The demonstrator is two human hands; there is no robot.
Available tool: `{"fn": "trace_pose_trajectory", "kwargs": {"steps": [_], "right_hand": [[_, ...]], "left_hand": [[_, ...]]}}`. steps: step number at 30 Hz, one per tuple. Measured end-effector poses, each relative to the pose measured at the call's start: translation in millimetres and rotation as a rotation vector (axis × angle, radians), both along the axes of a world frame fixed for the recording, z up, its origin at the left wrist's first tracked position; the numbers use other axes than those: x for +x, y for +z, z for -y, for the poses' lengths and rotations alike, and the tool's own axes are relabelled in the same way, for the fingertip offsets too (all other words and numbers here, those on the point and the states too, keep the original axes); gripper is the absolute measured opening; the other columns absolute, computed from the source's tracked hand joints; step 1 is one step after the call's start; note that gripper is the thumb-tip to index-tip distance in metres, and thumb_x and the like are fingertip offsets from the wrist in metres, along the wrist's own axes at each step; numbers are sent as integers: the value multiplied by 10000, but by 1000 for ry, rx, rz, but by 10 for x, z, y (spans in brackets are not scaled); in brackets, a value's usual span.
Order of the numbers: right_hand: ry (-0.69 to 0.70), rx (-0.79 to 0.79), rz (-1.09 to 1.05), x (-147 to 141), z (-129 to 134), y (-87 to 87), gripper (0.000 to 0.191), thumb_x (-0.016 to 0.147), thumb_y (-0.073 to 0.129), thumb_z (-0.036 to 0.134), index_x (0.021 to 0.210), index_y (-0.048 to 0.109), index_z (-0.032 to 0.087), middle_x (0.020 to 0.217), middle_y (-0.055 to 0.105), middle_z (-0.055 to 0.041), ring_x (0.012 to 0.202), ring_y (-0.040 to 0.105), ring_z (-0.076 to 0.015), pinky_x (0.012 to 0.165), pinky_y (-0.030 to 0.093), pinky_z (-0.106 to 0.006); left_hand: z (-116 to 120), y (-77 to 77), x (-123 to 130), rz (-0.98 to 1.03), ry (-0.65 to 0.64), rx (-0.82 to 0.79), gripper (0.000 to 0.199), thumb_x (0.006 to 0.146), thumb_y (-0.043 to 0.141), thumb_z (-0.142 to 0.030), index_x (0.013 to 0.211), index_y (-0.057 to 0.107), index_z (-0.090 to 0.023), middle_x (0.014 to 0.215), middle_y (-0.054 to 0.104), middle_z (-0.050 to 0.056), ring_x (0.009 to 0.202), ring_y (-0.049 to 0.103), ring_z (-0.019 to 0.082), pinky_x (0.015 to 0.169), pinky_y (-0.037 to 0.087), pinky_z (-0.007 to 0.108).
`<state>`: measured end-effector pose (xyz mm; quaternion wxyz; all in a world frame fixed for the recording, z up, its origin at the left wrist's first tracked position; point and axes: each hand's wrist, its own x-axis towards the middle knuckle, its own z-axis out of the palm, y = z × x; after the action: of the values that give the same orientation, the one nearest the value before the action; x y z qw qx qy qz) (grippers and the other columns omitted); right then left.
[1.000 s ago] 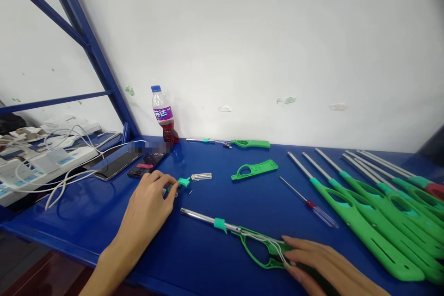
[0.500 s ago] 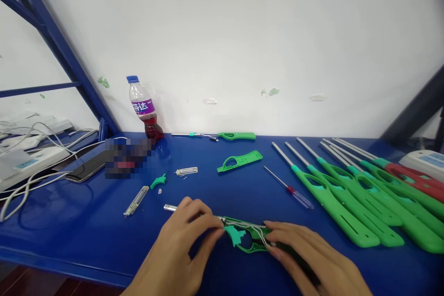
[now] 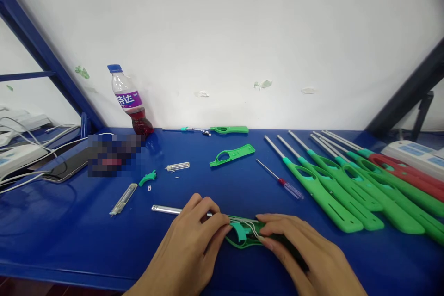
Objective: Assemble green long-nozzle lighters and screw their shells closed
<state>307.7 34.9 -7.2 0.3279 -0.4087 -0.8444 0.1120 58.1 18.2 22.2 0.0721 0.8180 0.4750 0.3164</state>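
Note:
In front of me lies an opened long-nosed lighter, its green half shell (image 3: pixel 247 243) face up and its metal tube (image 3: pixel 166 209) pointing left. My left hand (image 3: pixel 194 245) is closed over the tube end, thumb and forefinger pinching a teal trigger (image 3: pixel 239 231) that sits at the finger opening of the shell. White wires (image 3: pixel 252 226) run along the inside. My right hand (image 3: pixel 301 249) grips the handle end, fingertips closed on the shell beside the wires. Its palm hides most of the handle's inside.
Several assembled lighters (image 3: pixel 322 194) lie at right, near a screwdriver (image 3: pixel 282 182). Ahead are a loose half shell (image 3: pixel 239 153) and another opened lighter (image 3: pixel 231 129). Clear fuel tanks (image 3: pixel 124 199) and a spare trigger (image 3: pixel 148 177) lie left, a drink bottle (image 3: pixel 130 101) behind.
The teal trigger has turned and moved into the shell's finger opening, with my left fingers still on it. My right fingers have come closer to the wires. The view has shifted slightly.

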Motion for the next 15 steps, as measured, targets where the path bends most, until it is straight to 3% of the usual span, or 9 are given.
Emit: {"fn": "trace_pose_trajectory", "kwargs": {"steps": [9, 15], "right_hand": [[23, -34, -16, -13, 27, 52, 158, 1084, 555, 265, 1077, 710, 296, 1176, 798, -11, 1130, 769, -181, 972, 626, -249], [11, 13, -37, -52, 12, 119, 217, 1095, 526, 271, 1012, 726, 286, 1108, 817, -7, 1081, 789, -180, 942, 638, -241]], "left_hand": [[-46, -35, 25, 20, -38, 104, 207, 1051, 552, -74, 970, 707, -184, 908, 640, 42, 780, 515, 195, 702, 481, 356], [-53, -62, 18, -3, -51, 139, 263, 1042, 530, -27, 1085, 722, -202, 947, 664, 38, 777, 545, 178, 688, 504, 315]]}}
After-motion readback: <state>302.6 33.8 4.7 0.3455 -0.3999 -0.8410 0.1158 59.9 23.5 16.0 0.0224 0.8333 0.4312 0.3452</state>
